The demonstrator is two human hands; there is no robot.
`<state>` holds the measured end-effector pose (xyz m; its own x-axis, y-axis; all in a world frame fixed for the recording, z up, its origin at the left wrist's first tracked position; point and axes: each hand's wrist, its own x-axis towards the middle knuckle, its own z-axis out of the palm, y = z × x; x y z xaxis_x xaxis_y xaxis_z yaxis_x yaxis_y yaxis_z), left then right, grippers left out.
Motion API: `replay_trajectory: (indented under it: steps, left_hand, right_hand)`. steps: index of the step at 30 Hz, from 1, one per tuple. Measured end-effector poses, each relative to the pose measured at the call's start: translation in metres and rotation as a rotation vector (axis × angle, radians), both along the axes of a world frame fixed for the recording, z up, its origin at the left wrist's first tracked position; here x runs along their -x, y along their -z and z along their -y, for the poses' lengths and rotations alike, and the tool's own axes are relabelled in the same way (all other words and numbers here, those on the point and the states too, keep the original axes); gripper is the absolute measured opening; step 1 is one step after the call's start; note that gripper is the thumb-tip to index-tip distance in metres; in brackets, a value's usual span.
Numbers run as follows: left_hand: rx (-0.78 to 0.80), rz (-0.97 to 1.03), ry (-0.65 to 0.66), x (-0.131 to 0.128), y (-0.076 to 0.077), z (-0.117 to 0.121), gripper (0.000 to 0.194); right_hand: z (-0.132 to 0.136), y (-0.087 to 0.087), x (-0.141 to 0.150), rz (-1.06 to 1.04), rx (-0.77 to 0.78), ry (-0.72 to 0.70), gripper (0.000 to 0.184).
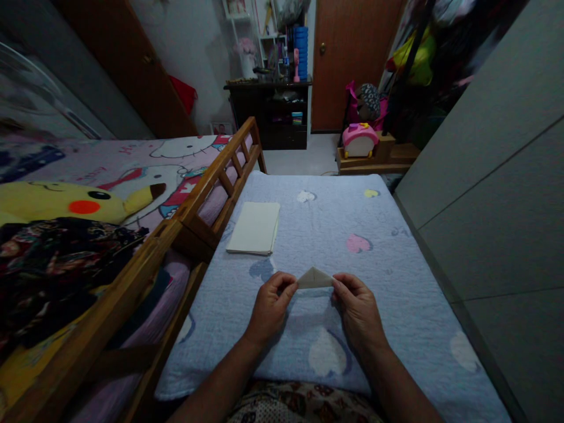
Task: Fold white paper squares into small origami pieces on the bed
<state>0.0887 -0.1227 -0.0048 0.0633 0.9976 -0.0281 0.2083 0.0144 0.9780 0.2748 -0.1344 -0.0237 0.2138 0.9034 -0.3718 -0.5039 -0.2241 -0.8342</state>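
Observation:
A small piece of folded paper (314, 278), triangular with a crease down its middle, is held up between both hands over the blue cloth. My left hand (274, 302) pinches its left corner between thumb and fingers. At the right corner, my right hand (358, 306) grips it the same way. The peak of the triangle points away from me. Beyond my left hand lies a stack of white paper (254, 228), flat on the cloth.
The light-blue cloth (317, 229) with heart patterns covers the surface before me. A wooden bed rail (207, 188) runs along the left, with a yellow plush toy (66, 201) behind it. On the right stands a pale cabinet (493, 194). A dark dresser (268, 114) is at the back.

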Motion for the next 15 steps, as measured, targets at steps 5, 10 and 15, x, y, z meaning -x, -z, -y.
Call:
replay_trajectory:
  steps: [5,10,15]
  left_hand:
    - [-0.024,-0.001,-0.002,0.0008,0.001,0.0009,0.015]
    - [0.027,0.009,0.007,0.0012,-0.0003,0.0003,0.016]
    - [0.035,-0.061,0.04,0.0035,-0.0006,-0.0005,0.021]
  right_hand:
    - [-0.0012,0.0006,-0.0004,-0.05,0.03,-0.028,0.031]
    - [-0.0009,-0.004,-0.0007,-0.029,0.034,-0.085,0.032]
    - [0.0001,-0.0024,-0.0023,-0.034,0.055,-0.098,0.032]
